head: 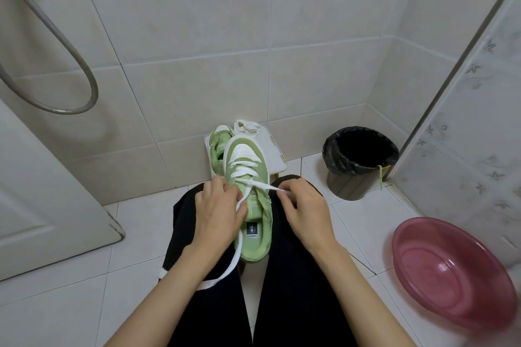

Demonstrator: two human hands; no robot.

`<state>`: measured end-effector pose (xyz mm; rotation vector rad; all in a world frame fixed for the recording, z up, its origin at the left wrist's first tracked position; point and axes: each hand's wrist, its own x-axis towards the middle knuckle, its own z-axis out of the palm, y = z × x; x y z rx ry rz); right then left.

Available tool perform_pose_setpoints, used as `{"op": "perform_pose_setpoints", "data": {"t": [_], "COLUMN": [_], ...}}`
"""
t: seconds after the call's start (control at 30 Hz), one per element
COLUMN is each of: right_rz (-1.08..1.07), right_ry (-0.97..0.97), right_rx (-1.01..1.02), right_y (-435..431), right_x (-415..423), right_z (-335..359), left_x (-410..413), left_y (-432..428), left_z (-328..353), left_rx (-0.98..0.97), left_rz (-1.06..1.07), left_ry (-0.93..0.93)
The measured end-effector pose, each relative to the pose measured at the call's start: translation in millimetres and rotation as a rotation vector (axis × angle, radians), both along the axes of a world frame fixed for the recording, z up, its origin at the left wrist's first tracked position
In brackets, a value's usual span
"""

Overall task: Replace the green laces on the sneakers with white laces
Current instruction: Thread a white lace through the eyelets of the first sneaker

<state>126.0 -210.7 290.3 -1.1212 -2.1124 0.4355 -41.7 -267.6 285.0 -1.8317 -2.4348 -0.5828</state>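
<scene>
In the middle of the frame the sneaker [255,208] stands between the knees. The left hand [217,211] grips its left side. The right hand [304,205] pinches one end of the white lace [245,167], drawn out to the right of the sneaker.

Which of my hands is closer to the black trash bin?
Right. Your right hand is between the sneaker and the trash bin; your left hand is beyond the sneaker.
</scene>
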Motion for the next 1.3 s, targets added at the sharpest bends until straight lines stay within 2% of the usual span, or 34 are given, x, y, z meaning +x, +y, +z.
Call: {"op": "perform_pose_setpoints", "data": {"t": [0.07,0.2,0.27,0.47,0.53,0.6,0.7,0.77,0.87,0.97,1.03,1.13,1.3], "right_rz": [0.02,-0.038,-0.057,-0.005,-0.022,0.007,0.052,0.043,-0.008,-0.043,-0.055,-0.043,0.045], "right_ry": [0.023,0.091,0.087,-0.02,-0.13,-0.115,-0.04,-0.066,-0.167,-0.427,-0.505,-0.51,-0.563], "right_rx": [-0.011,-0.008,-0.034,-0.383,-0.377,-0.383,-0.408,-0.377,-0.317,-0.232,-0.184,-0.241,-0.241], "right_y": [-5.1,-3.0,4.8,18.7,22.6,26.1,28.7,31.8,34.4,33.2,34.6,41.9,53.8], "right_x": [-0.2,-8.0,-14.3,-23.8,-24.7,-26.3,-25.4,-22.9,-26.1,-36.6,-36.9,-29.1,-26.1], "right_z": [-1.5,10.5,21.0,36.4,35.2,32.2,27.6,23.3,18.7,14.7,15.9,22.3,32.0], "left_x": [0.0,-13.2,-24.1,-41.6,-40.1,-36.3,-30.1,-26.3,-20.7,-19.7,-23.9,-34.3,-45.4], "left_y": [0.4,7.2,10.5,8.5,6.3,4.3,5.7,9.9,17.0,20.8,20.2,21.4,26.7], "left_z": [5.5,25.9,34.1,39.0,37.3,33.9,27.9,24.6,20.3,16.5,14.1,15.9,24.2], "left_rx": [0.002,0.04,0.047,-0.017,-0.04,-0.088,-0.107,-0.106,-0.116,-0.102,-0.071,-0.041,-0.088], "left_rz": [-0.01,-0.024,-0.054,-0.035,-0.04,-0.022,0.035,0.048,0.044,0.033,0.005,-0.011,-0.068], "left_ry": [-0.079,-0.505,-0.577,-0.557,-0.61,-0.594,-0.383,-0.302,-0.219,-0.16,-0.206,-0.326,-0.487]}}
